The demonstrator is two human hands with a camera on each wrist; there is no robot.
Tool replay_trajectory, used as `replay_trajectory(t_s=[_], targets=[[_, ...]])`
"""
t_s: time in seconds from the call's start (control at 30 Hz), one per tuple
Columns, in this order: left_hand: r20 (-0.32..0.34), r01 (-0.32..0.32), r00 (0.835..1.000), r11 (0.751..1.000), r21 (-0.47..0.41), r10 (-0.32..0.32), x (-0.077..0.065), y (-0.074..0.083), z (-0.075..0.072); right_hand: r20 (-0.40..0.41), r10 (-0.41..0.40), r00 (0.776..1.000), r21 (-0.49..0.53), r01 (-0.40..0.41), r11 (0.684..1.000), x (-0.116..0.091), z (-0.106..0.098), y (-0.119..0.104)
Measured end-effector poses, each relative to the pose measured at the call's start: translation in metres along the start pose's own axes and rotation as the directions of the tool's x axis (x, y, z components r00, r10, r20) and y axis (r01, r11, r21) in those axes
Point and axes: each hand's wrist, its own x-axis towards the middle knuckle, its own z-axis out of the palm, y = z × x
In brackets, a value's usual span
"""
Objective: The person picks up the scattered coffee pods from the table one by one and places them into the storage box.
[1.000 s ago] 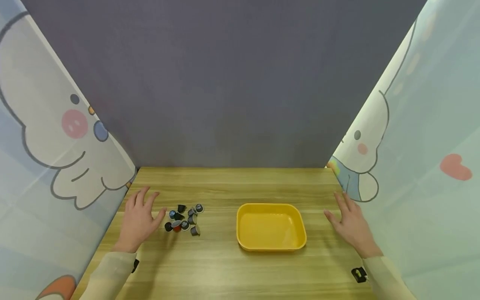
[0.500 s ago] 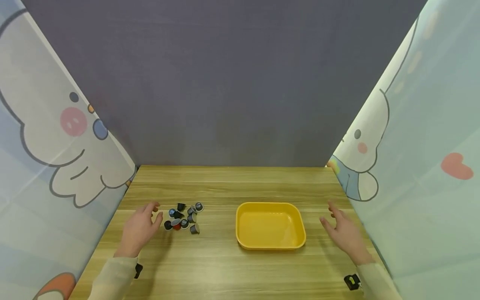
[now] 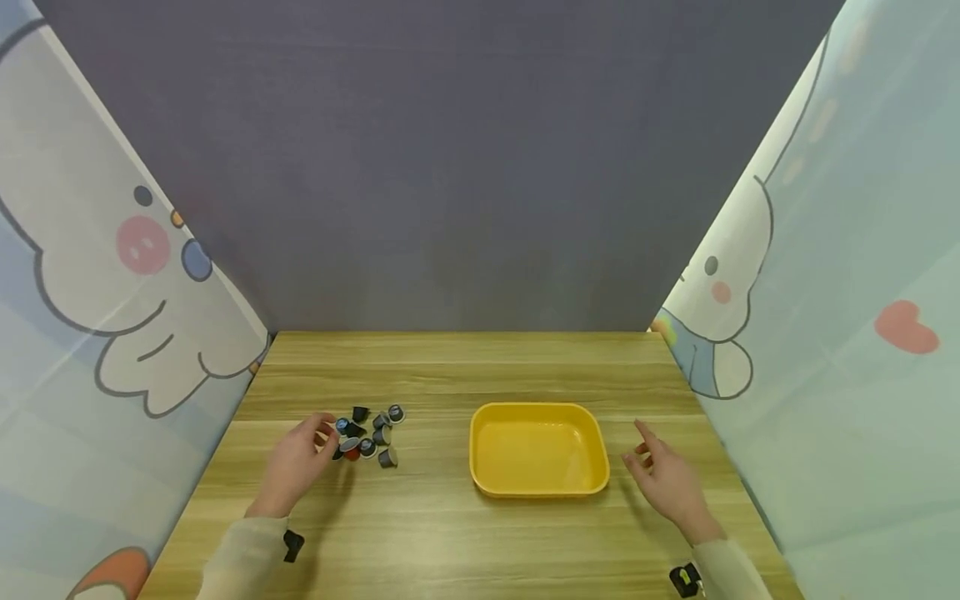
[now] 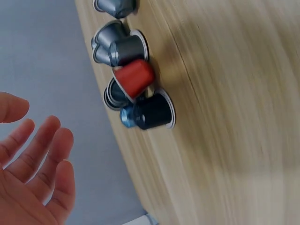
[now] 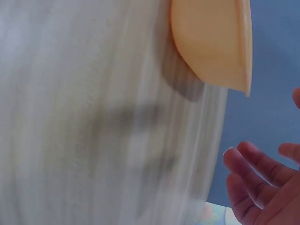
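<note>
Several small coffee capsules lie in a loose cluster on the left of the table, mostly dark or grey. One is a red capsule (image 4: 135, 78), next to a black capsule (image 4: 152, 112), and a blue capsule (image 3: 342, 425) is at the cluster's left edge. My left hand (image 3: 296, 462) hovers just left of the cluster, fingers loosely bent and holding nothing; in the head view it partly hides a black capsule. A yellow tray (image 3: 538, 492) sits right of centre, nothing in it. Right of the tray, my right hand (image 3: 670, 485) is raised over the table, fingers relaxed and holding nothing.
The wooden table (image 3: 420, 533) ends at a dark grey backdrop (image 3: 465, 167). Cartoon-printed curtains flank it, the left curtain (image 3: 67, 433) and the right curtain (image 3: 847, 467). Bare wood lies between the capsules and the tray.
My left hand has come right and down to the capsules, its fingers bending more. The right hand has moved left toward the tray and nearer to me. Capsules and tray stay put.
</note>
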Motion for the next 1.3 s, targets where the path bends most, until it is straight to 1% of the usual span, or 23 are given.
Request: replay_trajectory(t_s=[0.17,0.3,0.37,0.43,0.57,0.7,0.8,0.9,0.97,1.07,1.17,1.3], targets=[[-0.03,0.01,0.999,0.998,-0.065,-0.012,0.0,0.002,0.012,0.012,0.043,0.999,0.024,-0.043,0.999,-0.003,0.015,0.002],[-0.048,0.033,0.998,0.993,-0.111,-0.039,-0.003,0.001,0.023,0.055,0.061,0.997,0.045,-0.064,0.997,-0.006,0.026,0.001],[-0.037,0.045,0.998,0.991,-0.13,-0.05,-0.004,0.0,0.029,0.088,0.071,0.994,0.062,-0.076,0.995,-0.009,0.031,-0.001],[-0.015,0.061,0.998,0.986,-0.152,-0.064,-0.003,-0.001,0.035,0.104,0.082,0.991,0.084,-0.091,0.992,-0.01,0.035,-0.004],[0.018,0.095,0.995,0.974,-0.204,-0.093,-0.002,0.0,0.042,0.136,0.087,0.987,0.108,-0.102,0.989,-0.01,0.042,-0.012],[0.048,0.115,0.993,0.972,-0.204,-0.107,-0.003,0.001,0.05,0.19,0.091,0.978,0.105,-0.113,0.988,-0.012,0.048,-0.017],[0.052,0.101,0.994,0.977,-0.188,-0.092,-0.005,0.002,0.056,0.215,0.102,0.971,0.115,-0.129,0.985,-0.013,0.051,-0.02],[0.03,0.073,0.997,0.982,-0.171,-0.069,-0.006,0.004,0.062,0.22,0.098,0.97,0.121,-0.127,0.985,-0.014,0.056,-0.021],[0.014,0.058,0.998,0.985,-0.165,-0.056,-0.005,0.006,0.065,0.207,0.087,0.975,0.123,-0.114,0.986,-0.013,0.059,-0.021],[0.007,0.057,0.998,0.983,-0.173,-0.056,-0.005,0.011,0.069,0.189,0.08,0.979,0.118,-0.104,0.988,-0.014,0.063,-0.022],[0.029,0.074,0.997,0.977,-0.198,-0.07,-0.005,0.014,0.072,0.195,0.094,0.976,0.129,-0.12,0.984,-0.014,0.064,-0.024],[0.083,0.096,0.993,0.965,-0.244,-0.078,-0.005,0.017,0.076,0.211,0.097,0.973,0.128,-0.126,0.984,-0.014,0.064,-0.028]])
